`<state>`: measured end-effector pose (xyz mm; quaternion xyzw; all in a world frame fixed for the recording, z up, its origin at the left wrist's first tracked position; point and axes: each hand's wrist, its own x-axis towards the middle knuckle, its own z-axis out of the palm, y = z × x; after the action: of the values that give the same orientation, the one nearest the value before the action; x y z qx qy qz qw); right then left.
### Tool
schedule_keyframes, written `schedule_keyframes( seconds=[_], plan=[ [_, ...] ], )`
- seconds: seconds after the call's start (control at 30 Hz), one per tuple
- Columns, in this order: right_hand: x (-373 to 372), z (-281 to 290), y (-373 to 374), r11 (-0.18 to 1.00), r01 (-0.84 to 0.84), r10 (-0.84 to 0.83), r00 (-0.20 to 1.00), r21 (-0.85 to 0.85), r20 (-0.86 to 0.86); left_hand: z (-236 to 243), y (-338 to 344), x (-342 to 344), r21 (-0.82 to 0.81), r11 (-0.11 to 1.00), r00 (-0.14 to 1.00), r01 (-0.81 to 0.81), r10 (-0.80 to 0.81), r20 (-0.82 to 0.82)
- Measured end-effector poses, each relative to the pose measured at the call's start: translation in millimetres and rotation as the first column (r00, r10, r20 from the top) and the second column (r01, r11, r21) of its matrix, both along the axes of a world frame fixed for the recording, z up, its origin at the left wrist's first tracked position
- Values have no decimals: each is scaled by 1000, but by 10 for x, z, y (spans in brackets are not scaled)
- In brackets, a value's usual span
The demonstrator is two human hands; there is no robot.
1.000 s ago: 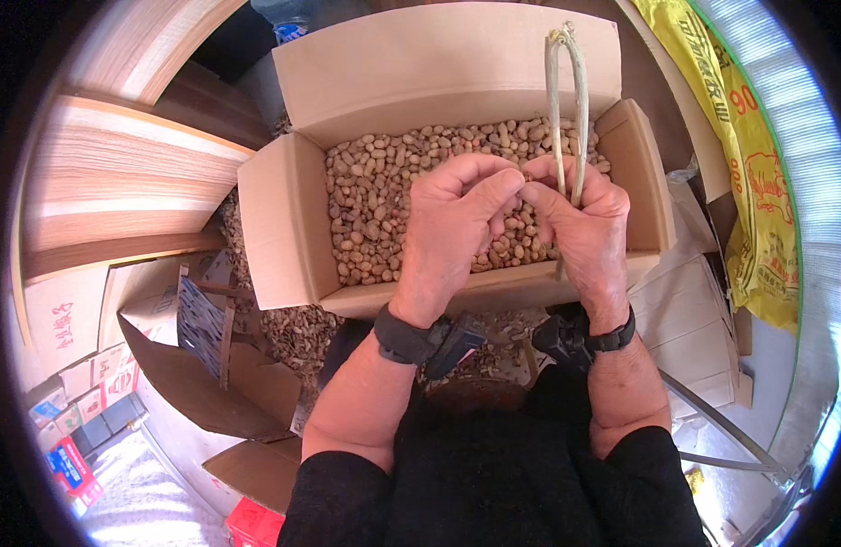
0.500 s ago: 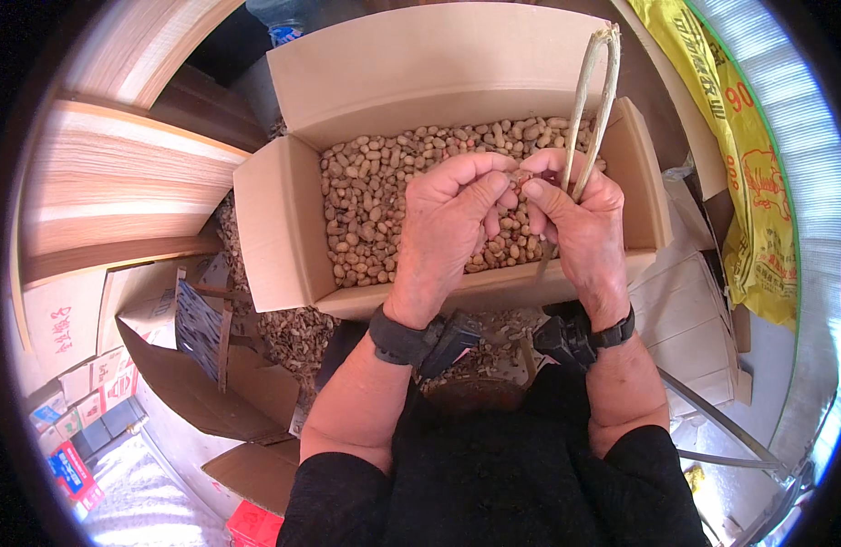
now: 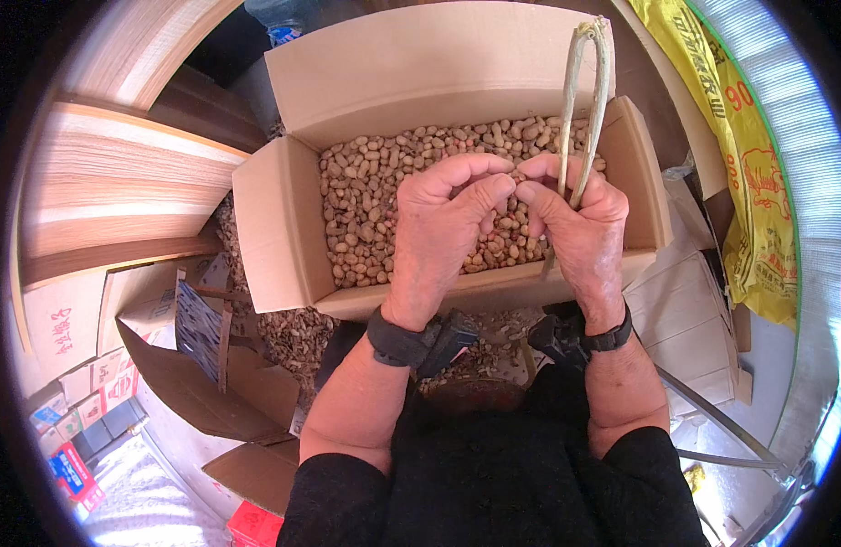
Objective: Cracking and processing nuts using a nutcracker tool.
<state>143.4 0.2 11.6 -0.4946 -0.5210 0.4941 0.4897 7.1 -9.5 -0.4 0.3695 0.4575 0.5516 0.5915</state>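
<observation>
Curls fingers (image 3: 479, 165) nearly closed: left hand (image 3: 438, 223), hold unclear; right hand (image 3: 580, 223), around bent stick (image 3: 568, 100); leaves room leftward to carton edge (image 3: 302, 223).

Tan-brown peanuts (image 3: 366, 201) flecked with pinkish red, a plain light-brown cardboard box (image 3: 375, 77), a pale greenish-tan stick (image 3: 569, 100), black wristbands (image 3: 390, 342), a black shirt (image 3: 493, 474), wood-grain panels (image 3: 128, 173) streaked cream and reddish brown, a yellow sack (image 3: 747, 123) printed red and black
</observation>
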Motion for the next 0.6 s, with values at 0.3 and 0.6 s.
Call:
schedule_keyframes(
  seconds=[0.3,0.6],
  plan=[
    [-18,70,-17,992,-30,18,995,-125,-95,10,6,17,37,999,988,-8,13,-153],
    [-19,69,-28,990,-22,14,998,-142,-54,-40,-22,38,203,979,927,0,76,-367]
  ],
)
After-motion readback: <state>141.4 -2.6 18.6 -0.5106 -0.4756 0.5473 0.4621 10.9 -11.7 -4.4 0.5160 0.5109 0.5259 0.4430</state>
